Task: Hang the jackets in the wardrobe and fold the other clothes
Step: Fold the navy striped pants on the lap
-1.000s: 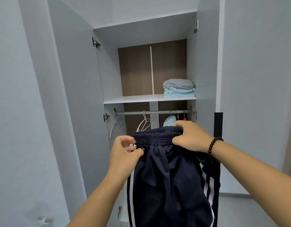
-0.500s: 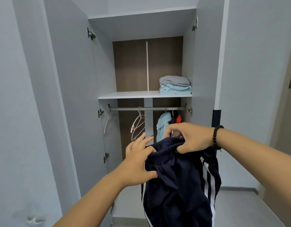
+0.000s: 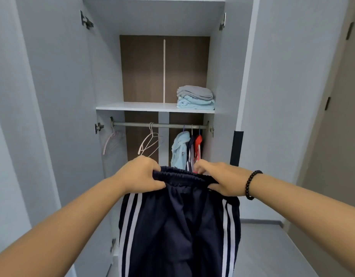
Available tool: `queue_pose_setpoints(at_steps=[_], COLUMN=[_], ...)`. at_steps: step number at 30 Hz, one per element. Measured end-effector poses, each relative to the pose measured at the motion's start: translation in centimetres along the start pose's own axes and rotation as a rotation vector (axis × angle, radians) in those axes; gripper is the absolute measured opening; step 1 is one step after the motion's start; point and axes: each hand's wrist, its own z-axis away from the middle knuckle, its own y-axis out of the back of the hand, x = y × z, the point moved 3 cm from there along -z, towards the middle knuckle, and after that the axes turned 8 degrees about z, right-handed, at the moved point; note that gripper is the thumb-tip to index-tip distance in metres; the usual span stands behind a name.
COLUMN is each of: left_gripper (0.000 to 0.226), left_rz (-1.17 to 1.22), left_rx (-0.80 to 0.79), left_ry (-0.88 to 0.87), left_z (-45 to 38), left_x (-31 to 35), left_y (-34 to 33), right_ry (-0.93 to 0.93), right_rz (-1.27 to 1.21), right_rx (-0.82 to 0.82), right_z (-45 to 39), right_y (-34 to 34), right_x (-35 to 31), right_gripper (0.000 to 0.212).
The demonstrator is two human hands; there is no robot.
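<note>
Navy track pants (image 3: 178, 226) with white side stripes hang in front of me, held up by the elastic waistband. My left hand (image 3: 140, 176) grips the waistband's left end and my right hand (image 3: 222, 180), with a bead bracelet on its wrist, grips the right end. Behind them stands the open wardrobe (image 3: 152, 17). On its rail (image 3: 162, 125) hang a light blue jacket (image 3: 179, 149), a navy jacket (image 3: 190, 150) and a red jacket (image 3: 198, 148). Folded grey and light blue clothes (image 3: 195, 97) lie on the shelf (image 3: 136, 106).
Empty pink hangers (image 3: 149, 143) hang on the rail's left and middle. The wardrobe doors (image 3: 58, 96) stand open on both sides. A black strip (image 3: 236, 148) runs along the right door's edge. Grey floor (image 3: 268, 246) shows at the lower right.
My hands have moved apart along the waistband, stretching it out flat so the pants hang wide with both stripes showing. The view has come closer to the wardrobe.
</note>
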Motion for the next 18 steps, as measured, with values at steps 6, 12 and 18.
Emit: queue_pose_setpoints(at_steps=[6,12,18], left_gripper=[0.032,0.047,0.052], left_rz=[-0.278,-0.458,-0.393], left_rx=[-0.06,-0.168,-0.182], left_ry=[-0.005,-0.108,-0.064], left_z=[-0.6,0.1,2.9], left_x=[-0.8,-1.8,-5.1], left_y=[1.6,2.3,3.2], right_ry=[0.176,-0.014,-0.086], right_rz=[0.06,-0.08,-0.212], right_rx=[0.112,-0.17,-0.033], right_z=[-0.2,-2.3,-3.5], right_y=[-2.3,-4.1,-4.9], right_x=[-0.1,0.2,0.4], right_gripper=[0.022,0.025,0.033])
